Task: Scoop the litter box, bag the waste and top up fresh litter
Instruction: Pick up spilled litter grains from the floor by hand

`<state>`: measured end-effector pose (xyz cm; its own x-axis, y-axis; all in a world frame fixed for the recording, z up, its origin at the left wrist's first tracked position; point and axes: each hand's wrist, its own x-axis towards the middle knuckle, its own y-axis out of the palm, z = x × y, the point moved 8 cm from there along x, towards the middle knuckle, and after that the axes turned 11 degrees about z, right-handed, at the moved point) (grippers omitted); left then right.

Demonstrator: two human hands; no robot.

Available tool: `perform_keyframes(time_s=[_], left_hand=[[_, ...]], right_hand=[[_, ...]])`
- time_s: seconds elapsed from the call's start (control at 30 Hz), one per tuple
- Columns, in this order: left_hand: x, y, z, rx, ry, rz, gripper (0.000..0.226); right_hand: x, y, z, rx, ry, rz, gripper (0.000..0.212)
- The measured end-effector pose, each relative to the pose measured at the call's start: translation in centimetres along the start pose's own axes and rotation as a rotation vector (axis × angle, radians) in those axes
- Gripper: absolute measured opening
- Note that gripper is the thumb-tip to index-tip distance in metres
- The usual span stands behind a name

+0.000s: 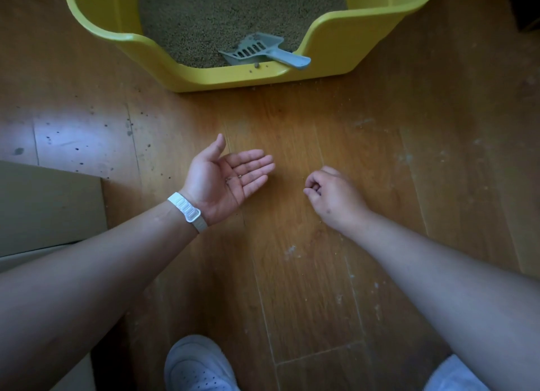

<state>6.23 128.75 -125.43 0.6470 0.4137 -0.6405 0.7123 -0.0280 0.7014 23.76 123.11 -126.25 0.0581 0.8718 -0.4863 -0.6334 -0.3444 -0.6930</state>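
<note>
Before the litter box (336, 40), on the wooden floor (321, 273): two bare hands, entered as follows.

Left hand (230, 180): nearer than the box, palm up, fingers (254, 168) straight and spread, gripping nothing. A few dark grains (235, 177) lie on the palm. White wristband (187, 211) at the wrist.

Right hand (333, 194): beside the left, knuckles up, fingers (314, 186) curled with the thumb against the tips. Whether a grain is pinched there is too small to tell.

Step in hand, by judgement: gathering stray grains from the floor into the cupped palm. To do it well, keep the left palm level and close under the picking fingers, then tip the lot over the box's low front lip rather than from height. More specks (79, 149) lie on the floor off the box's left corner.

Litter box: yellow plastic, high walls dipping to a low front entry, at the far edge of view.

Litter (233, 10): fine, dull grey-brown, fairly even surface.

Scoop (257, 50): grey-blue, slotted, lying on the litter just inside the box's front lip, handle resting over it.

White shoe (198, 364): well short of the box.
</note>
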Motion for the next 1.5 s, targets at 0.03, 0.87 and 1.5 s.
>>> perform_keyframes(time_s=[0.03,0.87,1.5], left_hand=[[0.0,0.1,0.1,-0.003,-0.003,0.006,0.069],[-0.9,3.7,0.1,-0.051,0.058,0.116,0.068],[-3.9,11.9,-5.7,-0.073,0.309,0.098,0.063]], right_hand=[[0.0,0.0,0.0,-0.016,-0.005,-0.006,0.006],[-2.5,-3.6,13.3,0.111,-0.212,0.002,0.009],[-6.7,-11.0,12.0,0.501,-0.224,-0.28,0.046]])
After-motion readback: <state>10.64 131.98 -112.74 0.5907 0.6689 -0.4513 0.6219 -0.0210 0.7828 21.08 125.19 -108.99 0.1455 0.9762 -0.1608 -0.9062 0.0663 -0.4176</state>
